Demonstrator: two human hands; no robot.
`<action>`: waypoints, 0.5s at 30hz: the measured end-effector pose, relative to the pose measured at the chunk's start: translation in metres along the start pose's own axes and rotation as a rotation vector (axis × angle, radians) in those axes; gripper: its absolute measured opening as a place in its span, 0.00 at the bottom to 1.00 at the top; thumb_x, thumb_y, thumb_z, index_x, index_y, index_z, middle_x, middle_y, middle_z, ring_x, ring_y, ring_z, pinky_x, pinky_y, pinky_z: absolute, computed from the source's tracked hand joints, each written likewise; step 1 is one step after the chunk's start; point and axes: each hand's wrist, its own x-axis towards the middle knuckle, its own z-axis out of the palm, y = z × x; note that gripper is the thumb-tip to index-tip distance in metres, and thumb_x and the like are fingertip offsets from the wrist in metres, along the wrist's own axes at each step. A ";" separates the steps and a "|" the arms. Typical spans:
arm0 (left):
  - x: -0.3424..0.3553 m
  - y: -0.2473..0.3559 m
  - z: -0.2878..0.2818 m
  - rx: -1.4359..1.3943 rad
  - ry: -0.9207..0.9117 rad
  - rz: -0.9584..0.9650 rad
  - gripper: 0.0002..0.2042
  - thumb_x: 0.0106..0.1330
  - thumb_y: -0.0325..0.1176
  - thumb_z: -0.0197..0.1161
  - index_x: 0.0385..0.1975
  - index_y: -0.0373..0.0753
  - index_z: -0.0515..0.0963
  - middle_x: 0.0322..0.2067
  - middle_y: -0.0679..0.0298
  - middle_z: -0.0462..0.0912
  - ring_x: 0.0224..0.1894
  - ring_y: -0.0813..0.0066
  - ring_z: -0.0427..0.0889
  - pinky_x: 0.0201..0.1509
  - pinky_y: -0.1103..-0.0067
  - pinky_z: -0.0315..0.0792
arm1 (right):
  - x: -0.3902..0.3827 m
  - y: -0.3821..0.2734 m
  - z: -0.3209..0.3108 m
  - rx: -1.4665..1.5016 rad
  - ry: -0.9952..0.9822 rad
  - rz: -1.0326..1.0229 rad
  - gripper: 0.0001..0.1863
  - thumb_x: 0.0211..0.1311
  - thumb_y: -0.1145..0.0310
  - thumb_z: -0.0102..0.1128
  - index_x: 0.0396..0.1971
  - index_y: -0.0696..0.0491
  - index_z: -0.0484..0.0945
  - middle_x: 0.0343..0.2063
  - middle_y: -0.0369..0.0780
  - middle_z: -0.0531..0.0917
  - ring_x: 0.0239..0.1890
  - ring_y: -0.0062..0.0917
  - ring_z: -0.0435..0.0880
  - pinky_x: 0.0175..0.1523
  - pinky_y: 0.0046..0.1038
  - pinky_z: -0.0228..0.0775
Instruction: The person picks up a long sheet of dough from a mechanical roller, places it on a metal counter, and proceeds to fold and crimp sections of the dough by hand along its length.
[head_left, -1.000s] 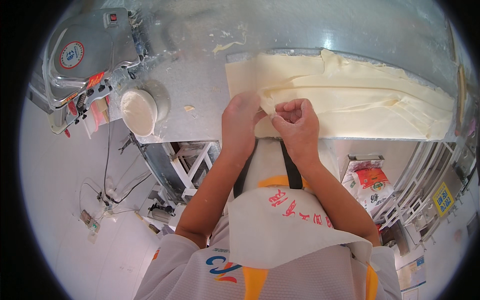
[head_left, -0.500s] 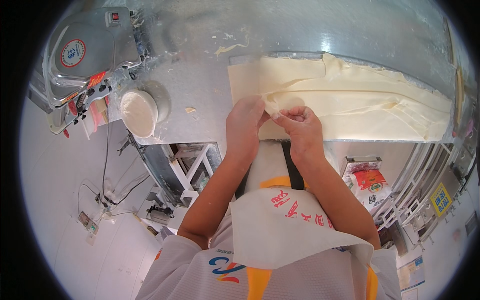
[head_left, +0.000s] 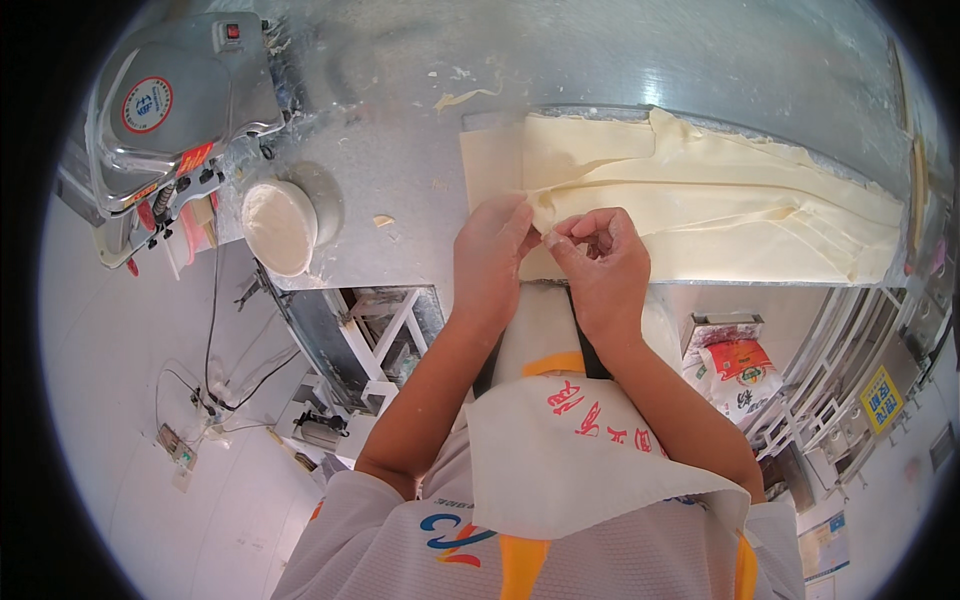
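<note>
A wide sheet of pale dough [head_left: 720, 235] lies on the metal worktop, with long folds across it and a ragged far edge. At its left part, my left hand [head_left: 490, 258] has fingers and thumb closed on a gathered bit of the dough. My right hand [head_left: 608, 272] pinches the same spot with thumb and forefinger, its other fingers curled loosely. Both fingertips nearly meet, and the pinched dough is partly hidden between them. Folds run rightward from there along the sheet.
White tub of flour [head_left: 278, 230] at the worktop's left front. Behind it stands a metal machine [head_left: 190, 100] with a red switch. Dough scraps [head_left: 383, 220] dot the metal worktop [head_left: 400, 150]. Below right are a printed sack [head_left: 740, 375] and a white rack [head_left: 815, 370].
My right hand has shifted slightly right and nearer to me, its curled fingers loosening a little. My left hand stays almost where it was; the dough's folds look much the same.
</note>
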 end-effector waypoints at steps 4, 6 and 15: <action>-0.003 0.005 0.002 -0.041 0.007 -0.008 0.10 0.81 0.30 0.70 0.56 0.34 0.81 0.47 0.65 0.86 0.46 0.77 0.84 0.57 0.74 0.83 | -0.007 -0.002 0.004 -0.223 0.047 -0.232 0.09 0.64 0.74 0.76 0.39 0.53 0.82 0.33 0.33 0.90 0.31 0.21 0.82 0.40 0.28 0.74; -0.005 0.008 0.002 -0.031 0.038 -0.046 0.10 0.81 0.30 0.70 0.55 0.34 0.81 0.47 0.65 0.85 0.46 0.77 0.84 0.57 0.75 0.83 | -0.009 -0.002 0.004 -0.245 0.041 -0.301 0.09 0.64 0.75 0.76 0.39 0.53 0.82 0.33 0.34 0.90 0.32 0.25 0.83 0.42 0.30 0.75; -0.031 0.021 -0.005 0.063 -0.063 -0.274 0.12 0.82 0.35 0.67 0.53 0.33 0.80 0.46 0.60 0.88 0.50 0.69 0.88 0.61 0.67 0.83 | -0.011 0.027 -0.007 -0.379 -0.074 -0.531 0.14 0.57 0.82 0.75 0.36 0.50 0.80 0.36 0.36 0.90 0.40 0.37 0.87 0.48 0.37 0.80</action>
